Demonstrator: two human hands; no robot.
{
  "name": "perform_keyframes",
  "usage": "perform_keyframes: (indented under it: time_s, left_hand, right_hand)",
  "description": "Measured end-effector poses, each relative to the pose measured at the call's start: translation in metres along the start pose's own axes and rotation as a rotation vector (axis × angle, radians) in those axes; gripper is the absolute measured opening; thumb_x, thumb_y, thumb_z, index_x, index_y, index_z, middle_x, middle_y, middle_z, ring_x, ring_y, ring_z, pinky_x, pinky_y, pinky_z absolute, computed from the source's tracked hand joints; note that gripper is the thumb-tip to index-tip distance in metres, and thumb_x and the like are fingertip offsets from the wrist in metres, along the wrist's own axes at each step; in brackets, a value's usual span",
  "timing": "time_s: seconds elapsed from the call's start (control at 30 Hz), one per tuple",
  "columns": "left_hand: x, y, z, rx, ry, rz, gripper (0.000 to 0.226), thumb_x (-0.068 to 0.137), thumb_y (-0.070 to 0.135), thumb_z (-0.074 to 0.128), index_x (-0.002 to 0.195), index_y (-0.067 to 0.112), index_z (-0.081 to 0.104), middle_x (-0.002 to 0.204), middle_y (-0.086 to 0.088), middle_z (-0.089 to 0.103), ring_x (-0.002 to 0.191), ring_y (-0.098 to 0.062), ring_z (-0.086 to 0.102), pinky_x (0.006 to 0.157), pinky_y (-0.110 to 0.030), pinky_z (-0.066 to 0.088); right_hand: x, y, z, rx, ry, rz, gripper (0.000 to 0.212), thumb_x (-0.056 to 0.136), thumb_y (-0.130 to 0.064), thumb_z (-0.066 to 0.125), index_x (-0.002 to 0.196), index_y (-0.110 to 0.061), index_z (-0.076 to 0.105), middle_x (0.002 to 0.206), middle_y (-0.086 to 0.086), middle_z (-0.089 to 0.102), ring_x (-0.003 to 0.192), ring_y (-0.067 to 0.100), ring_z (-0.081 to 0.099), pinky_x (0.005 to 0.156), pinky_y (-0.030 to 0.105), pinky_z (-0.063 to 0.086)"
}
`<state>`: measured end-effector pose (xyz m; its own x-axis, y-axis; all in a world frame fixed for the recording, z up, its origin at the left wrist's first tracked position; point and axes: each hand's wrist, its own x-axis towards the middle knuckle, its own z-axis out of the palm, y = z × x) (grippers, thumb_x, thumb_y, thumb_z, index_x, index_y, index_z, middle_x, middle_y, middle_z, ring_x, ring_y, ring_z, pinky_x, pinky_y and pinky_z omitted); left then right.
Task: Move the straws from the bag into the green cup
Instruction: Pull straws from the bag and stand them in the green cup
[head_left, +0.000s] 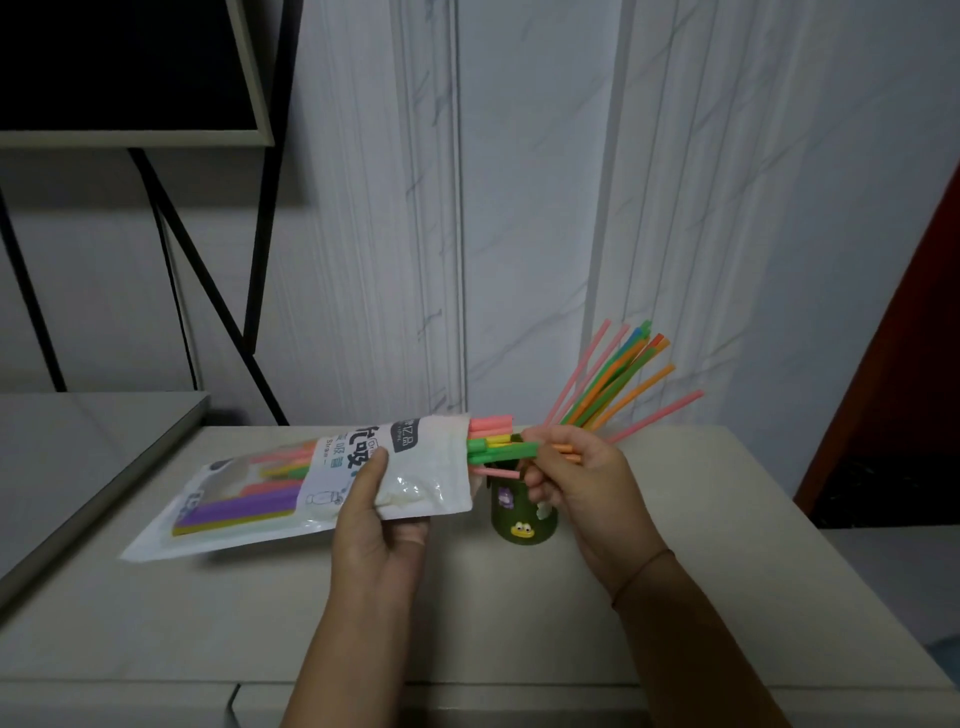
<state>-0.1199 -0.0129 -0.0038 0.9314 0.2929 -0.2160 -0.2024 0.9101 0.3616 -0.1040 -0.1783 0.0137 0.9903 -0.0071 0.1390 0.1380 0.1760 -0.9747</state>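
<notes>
**Straws half out of the bag, a fan of them above the green cup**

We take the green cup (522, 526) as our landmark. It stands upright on the pale table (208, 623), with small cartoon stickers on its near wall.

Left of the cup, the bag (291, 493) is lifted off the table and lies nearly level, its open mouth pointing at the cup and just above the rim. The left hand (382, 519) grips the bag near that mouth, thumb on the printed front and fingers curled underneath. The bagged straws (493, 441), pink, yellow and green, stick out of the mouth, and their ends reach over the cup's rim. Purple and yellow ones show through the bag's clear window at the end away from the cup.

The right hand (587, 483) is just right of the cup, partly covering its upper wall. Its fingers are curled and closed on the loose straws (618, 379), with short orange ends showing between them. These straws fan up and to the right of the cup in pink, orange, green and blue. Their lower ends are hidden behind the hand, so we cannot tell whether any already stand in the cup. The fingertips sit close to the longest green straw from the bag, possibly touching it.

A thin band (644, 571) circles the right wrist.
</notes>
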Motion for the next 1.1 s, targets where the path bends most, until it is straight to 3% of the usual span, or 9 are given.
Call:
perform_keyframes:
  time_s: [0.13,0.3,0.4,0.67,0.77,0.87,0.97,1.03,1.1]
  left_hand:
    - [-0.003,-0.008,0.004,-0.009,-0.007,-0.051,0.051,0.081,0.007,0.067,0.13,0.014,0.056,0.115,-0.01,0.072,0.106,-0.026,0.068,0.092,-0.054,0.052]
    - [0.003,0.0,0.001,-0.078,0.05,-0.047,0.046,0.087,0.007,0.063,0.132,0.012,0.054,0.119,-0.011,0.07,0.108,-0.028,0.067,0.061,-0.046,0.061]
    - [0.006,0.003,-0.002,-0.086,0.083,-0.027,0.046,0.086,0.004,0.062,0.131,0.013,0.054,0.118,-0.01,0.07,0.104,-0.026,0.069,0.056,-0.043,0.06]
    - [0.003,-0.005,-0.001,-0.04,0.063,-0.024,0.039,0.084,0.0,0.063,0.12,0.016,0.06,0.107,-0.008,0.074,0.101,-0.023,0.07,0.095,-0.051,0.05]
    - [0.0,-0.005,0.002,-0.046,0.054,-0.016,0.045,0.085,0.002,0.064,0.127,0.017,0.057,0.111,-0.008,0.073,0.1,-0.023,0.071,0.085,-0.05,0.056]
    - [0.004,0.003,0.002,-0.105,0.068,0.006,0.044,0.087,0.005,0.063,0.129,0.015,0.054,0.114,-0.009,0.072,0.099,-0.024,0.071,0.055,-0.044,0.06]
    - [0.007,0.01,-0.001,-0.113,0.076,0.02,0.042,0.088,0.005,0.061,0.129,0.015,0.055,0.116,-0.008,0.071,0.1,-0.023,0.07,0.048,-0.042,0.057]
    - [0.007,0.01,-0.002,-0.098,0.08,0.009,0.042,0.087,0.003,0.062,0.126,0.017,0.056,0.114,-0.007,0.072,0.1,-0.023,0.07,0.056,-0.047,0.06]
    - [0.006,0.007,-0.002,-0.089,0.081,-0.007,0.043,0.086,0.002,0.062,0.125,0.017,0.055,0.112,-0.008,0.073,0.103,-0.024,0.07,0.078,-0.051,0.059]
  right_hand:
    - [-0.004,-0.001,0.012,-0.051,-0.045,-0.044,0.013,0.086,-0.003,0.06,0.085,-0.015,0.067,0.052,0.001,0.065,0.045,0.01,0.059,0.047,0.018,0.05]
    - [-0.001,-0.009,-0.002,0.126,0.063,-0.089,0.007,0.086,-0.009,0.061,0.084,-0.007,0.067,0.053,0.002,0.06,0.049,0.013,0.056,0.05,0.02,0.049]
    - [0.002,-0.013,-0.011,0.297,0.081,-0.088,0.01,0.089,-0.007,0.056,0.084,-0.003,0.064,0.049,-0.001,0.056,0.046,0.007,0.053,0.048,0.018,0.049]
    - [-0.002,-0.004,0.015,0.436,-0.01,-0.012,0.012,0.088,-0.006,0.056,0.094,0.0,0.064,0.06,0.0,0.059,0.057,0.005,0.058,0.057,0.017,0.052]
    - [-0.003,-0.005,0.016,0.354,0.039,-0.042,0.012,0.089,-0.008,0.057,0.087,-0.001,0.067,0.058,0.002,0.06,0.055,0.01,0.057,0.057,0.019,0.052]
    - [-0.001,-0.013,0.003,0.29,0.099,-0.09,0.016,0.091,-0.011,0.055,0.085,-0.001,0.066,0.056,0.007,0.059,0.051,0.015,0.056,0.051,0.02,0.05]
    - [-0.001,-0.021,-0.01,0.284,0.113,-0.138,0.018,0.092,-0.008,0.053,0.079,-0.003,0.065,0.048,0.003,0.06,0.044,0.008,0.056,0.045,0.018,0.049]
    - [-0.002,-0.021,-0.01,0.282,0.102,-0.141,0.017,0.091,-0.007,0.053,0.079,-0.002,0.065,0.048,0.002,0.06,0.044,0.008,0.056,0.045,0.018,0.048]
    - [-0.002,-0.017,-0.004,0.261,0.091,-0.119,0.014,0.089,-0.01,0.057,0.084,0.0,0.065,0.051,0.001,0.058,0.048,0.011,0.054,0.048,0.02,0.048]
